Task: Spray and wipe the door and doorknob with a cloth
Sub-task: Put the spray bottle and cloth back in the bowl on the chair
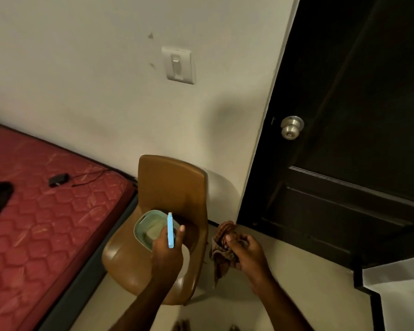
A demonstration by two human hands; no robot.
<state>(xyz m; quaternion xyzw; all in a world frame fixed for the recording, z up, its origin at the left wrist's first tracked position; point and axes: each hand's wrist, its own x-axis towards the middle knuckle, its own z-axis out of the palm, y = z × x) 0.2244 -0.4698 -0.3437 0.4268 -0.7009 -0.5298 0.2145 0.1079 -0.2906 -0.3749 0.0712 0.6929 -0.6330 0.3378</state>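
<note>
- Red quilted mattress [46, 223] lay at the far left, and a small black charger [58, 179] with its thin cable rested on it; a dark object at the left edge was cut off by the frame and I could not tell what it was.
- On the pale wall [93, 68] above, a white light switch [178, 65] was mounted, with two small marks just to its left.
- Brown moulded chair [170, 187] stood against the wall, between the mattress and the door, and a pale green bowl [144, 225] sat on its seat.
- Left hand [167, 252] was over the chair seat, near the bowl, with fingers and thumb curled around a slim light blue spray bottle [170, 231], which pointed up and away from the person.
- Right hand [246, 252] was just to the right of the chair, above the pale floor [308, 295], and it gripped a crumpled brown patterned cloth [222, 247]; part of the cloth stuck out above the fingers and part hung below them.
- Dark door [356, 115] filled the right side, well apart from both hands, with raised panels on its lower part.
- Round silver doorknob [290, 127] was on the left edge of the door, higher and farther than the cloth, and nothing touched it.
</note>
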